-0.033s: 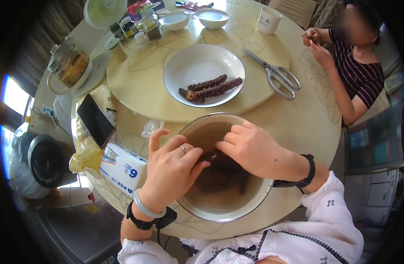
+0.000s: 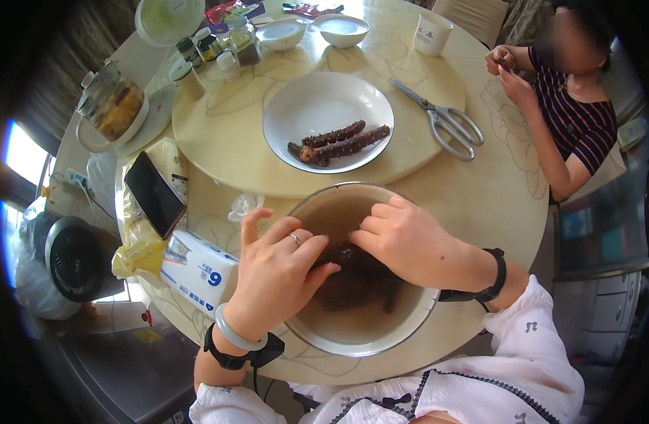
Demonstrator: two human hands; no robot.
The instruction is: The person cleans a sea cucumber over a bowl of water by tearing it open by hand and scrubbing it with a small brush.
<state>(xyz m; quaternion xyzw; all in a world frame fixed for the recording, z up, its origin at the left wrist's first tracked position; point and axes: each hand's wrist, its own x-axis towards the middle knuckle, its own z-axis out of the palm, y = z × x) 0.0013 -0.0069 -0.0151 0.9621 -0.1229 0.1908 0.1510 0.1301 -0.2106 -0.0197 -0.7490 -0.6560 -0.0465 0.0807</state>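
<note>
A white enamel basin [image 2: 363, 344] of murky brown water stands before me, with dark, blurred shapes under the surface. Both hands are over it, at a dark, wet sea cucumber [image 2: 346, 253]. My left hand [image 2: 278, 261] curls its index and middle fingers at one side of it, thumb lower and little finger raised. On the other side, the closed fingers of my right hand [image 2: 395, 230] pinch it; their tips are partly hidden. Beyond the basin, a white bowl [image 2: 328, 95] holds spiky brown sea cucumbers [image 2: 349, 143].
Grey-handled scissors [image 2: 445, 124] lie right of the bowl on the round turntable [image 2: 225, 152]. A phone [image 2: 155, 194] rests on packages, beside a tissue pack [image 2: 197, 265]. A glass pot [image 2: 111, 106] stands far left. Another person [image 2: 572, 113] sits at right, handling something small and dark.
</note>
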